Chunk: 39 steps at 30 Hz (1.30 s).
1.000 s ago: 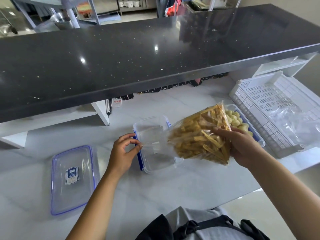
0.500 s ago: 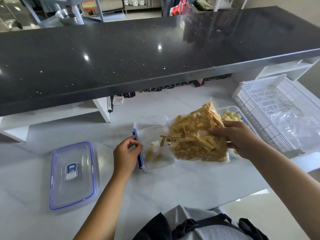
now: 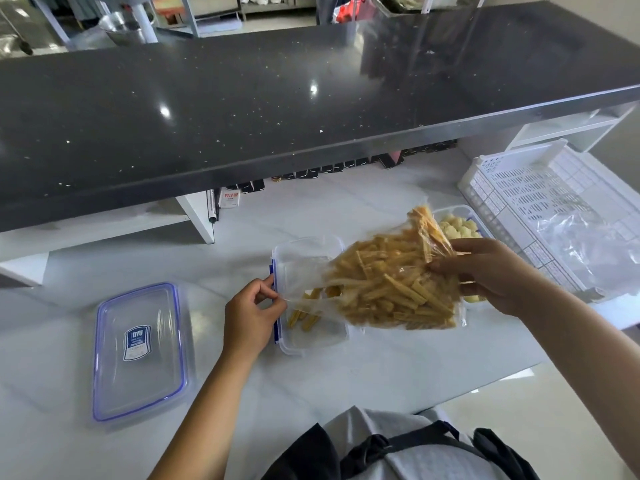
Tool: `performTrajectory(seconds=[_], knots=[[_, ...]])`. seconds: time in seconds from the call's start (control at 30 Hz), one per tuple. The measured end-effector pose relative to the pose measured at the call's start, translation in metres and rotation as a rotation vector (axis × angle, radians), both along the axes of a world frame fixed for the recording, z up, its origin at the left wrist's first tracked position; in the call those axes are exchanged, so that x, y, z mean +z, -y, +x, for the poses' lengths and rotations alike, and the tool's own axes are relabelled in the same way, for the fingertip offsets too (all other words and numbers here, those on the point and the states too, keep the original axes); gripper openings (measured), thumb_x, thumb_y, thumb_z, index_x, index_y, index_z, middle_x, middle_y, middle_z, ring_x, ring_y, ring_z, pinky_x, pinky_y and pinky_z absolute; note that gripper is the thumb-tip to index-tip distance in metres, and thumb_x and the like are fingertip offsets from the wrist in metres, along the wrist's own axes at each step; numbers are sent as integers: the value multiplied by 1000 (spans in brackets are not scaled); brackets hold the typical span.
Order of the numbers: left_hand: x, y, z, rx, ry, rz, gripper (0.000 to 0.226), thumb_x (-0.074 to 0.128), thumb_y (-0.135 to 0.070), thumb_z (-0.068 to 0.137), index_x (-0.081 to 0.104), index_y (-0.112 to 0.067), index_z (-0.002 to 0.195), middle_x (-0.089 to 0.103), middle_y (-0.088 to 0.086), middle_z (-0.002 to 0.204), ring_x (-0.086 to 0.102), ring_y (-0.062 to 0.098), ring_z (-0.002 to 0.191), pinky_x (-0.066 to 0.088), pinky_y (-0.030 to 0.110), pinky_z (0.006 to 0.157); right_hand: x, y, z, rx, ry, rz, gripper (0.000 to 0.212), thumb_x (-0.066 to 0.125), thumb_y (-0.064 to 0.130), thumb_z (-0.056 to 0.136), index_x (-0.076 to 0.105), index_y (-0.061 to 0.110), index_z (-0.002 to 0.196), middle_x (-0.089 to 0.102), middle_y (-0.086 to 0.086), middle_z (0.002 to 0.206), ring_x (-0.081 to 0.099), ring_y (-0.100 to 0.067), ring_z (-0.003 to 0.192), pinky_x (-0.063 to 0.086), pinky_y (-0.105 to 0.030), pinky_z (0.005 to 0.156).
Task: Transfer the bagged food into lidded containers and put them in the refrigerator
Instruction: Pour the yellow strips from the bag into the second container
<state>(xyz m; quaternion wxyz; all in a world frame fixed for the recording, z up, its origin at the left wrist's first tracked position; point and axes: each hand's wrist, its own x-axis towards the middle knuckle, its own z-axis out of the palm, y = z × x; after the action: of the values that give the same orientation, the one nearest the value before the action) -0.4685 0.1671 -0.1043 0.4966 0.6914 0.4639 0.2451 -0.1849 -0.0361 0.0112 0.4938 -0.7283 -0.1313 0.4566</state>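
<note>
bag [image 3: 388, 289] of yellow food sticks lies tilted over the open container [image 3: 304, 242], mouth low at the nine o'clock end and far end raised at three o'clock. a few sticks [image 3: 306, 318] lie on the container's floor, but most are in the bag, so the pour looks barely begun. the left hand [image 3: 251, 313] sits at the container's nine o'clock rim, fingers curled and pinching what looks like the bag's lip. the right hand [image 3: 485, 275] grips the raised end, fingers curled round the film. the likely trouble is a jam: the sticks lie crosswise and could wedge at the mouth, then drop in a rush and spill onto the white counter [image 3: 346, 382]. if the thin lip slips from the pinch, the mouth could fold shut or swing past the edge. a second container [image 3: 457, 220] of pale chunks sits just beside at two o'clock, partly hidden by the bag. the lid [image 3: 138, 351] lies well apart at nine o'clock. further out at two o'clock, a white crate [image 3: 519, 188] holds a clear empty bag [image 3: 588, 251].
</note>
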Motion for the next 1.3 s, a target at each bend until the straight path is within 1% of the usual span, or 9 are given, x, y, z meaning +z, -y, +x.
performTrajectory(seconds=[0.13,0.2,0.3,0.43,0.63,0.83,0.93,1.1,1.3], knots=[[-3,20,-6,-6,34,-57,22,72,3,78,56,-10,71,70,-3,121,67,6,111,54,19,81,-1,10,0,-23,5,-12,32,75,0,77,71,2,109,75,-15,94,72,-24,74,60,-33,61],[-2,26,-8,26,56,-95,23,72,3,78,63,-17,86,72,-5,117,69,5,103,53,16,78,-1,14,0,-44,4,-1,32,75,0,77,72,2,109,74,-17,99,72,-25,76,61,-35,63],[1,29,-6,46,101,-152,52,71,5,79,61,-22,123,69,-11,115,68,5,104,54,12,78,0,14,-4,-88,-8,12,32,75,-1,77,71,1,109,74,-18,101,72,-27,78,63,-38,66],[4,31,-7,34,101,-157,65,69,5,81,53,-23,138,68,-9,117,64,-9,104,52,9,81,2,11,-11,-112,15,16,31,74,-3,79,70,1,110,73,-19,99,71,-26,76,61,-35,63],[4,32,-8,34,64,-142,61,67,2,84,54,-24,138,67,-7,122,62,-14,100,50,5,77,13,7,-16,-85,48,48,28,76,-3,74,72,3,101,75,-13,85,70,-26,67,59,-40,65],[4,33,-8,30,53,-130,59,68,-1,86,54,-26,137,68,-9,120,64,-14,94,49,3,74,22,-1,-26,-66,-3,90,27,72,-6,78,70,-1,104,73,-15,82,71,-21,62,58,-30,51],[3,32,-8,35,68,-138,58,68,-2,86,54,-25,137,68,-7,121,66,-11,94,50,6,75,23,-6,-26,-127,7,147,24,69,-7,80,70,-3,104,72,-16,86,72,-21,66,62,-37,59],[6,34,-8,18,68,-128,57,69,-5,87,54,-25,138,67,-10,119,64,-17,92,48,3,72,25,-12,-31,-120,-20,148,21,65,-11,83,68,-5,103,72,-17,85,74,-24,69,61,-35,57],[4,34,-9,15,82,-124,56,71,-12,87,53,-26,138,67,-11,119,65,-12,96,51,7,76,28,-12,-36,-95,12,153,21,64,-10,85,66,-8,106,72,-20,87,74,-26,72,62,-38,60]])
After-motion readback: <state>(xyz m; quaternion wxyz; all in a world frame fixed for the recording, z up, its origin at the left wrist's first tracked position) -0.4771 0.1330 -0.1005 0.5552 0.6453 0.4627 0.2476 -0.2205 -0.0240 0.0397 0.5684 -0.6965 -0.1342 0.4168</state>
